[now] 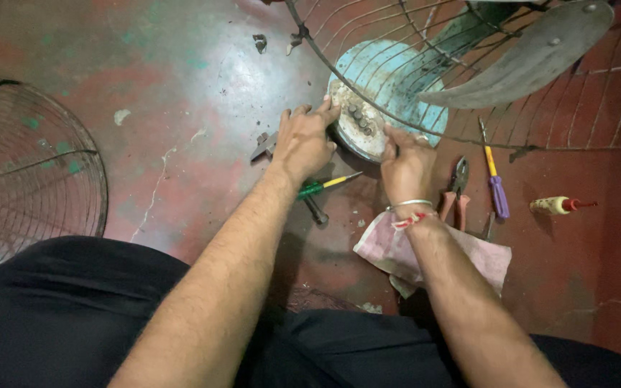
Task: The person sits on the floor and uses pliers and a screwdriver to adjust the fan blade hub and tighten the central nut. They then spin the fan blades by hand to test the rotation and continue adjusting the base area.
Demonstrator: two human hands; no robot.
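A light blue fan motor housing (389, 75) lies on the red floor, its dirty rear plate (357, 122) with several bolts facing me. My left hand (303, 140) grips the left rim of that plate, fingers spread over its edge. My right hand (405, 162) presses on the plate's lower right edge; whether it holds anything small is hidden. A wire fan guard (468, 79) and a grey fan blade (533, 54) rise behind the housing.
A green-and-yellow screwdriver (325, 185) lies under my left wrist. Red-handled pliers (456, 187), a purple-and-yellow screwdriver (494, 179), a small oil bottle (558, 205) and a pink rag (433, 262) lie at the right. Another wire guard (30, 172) lies at the left.
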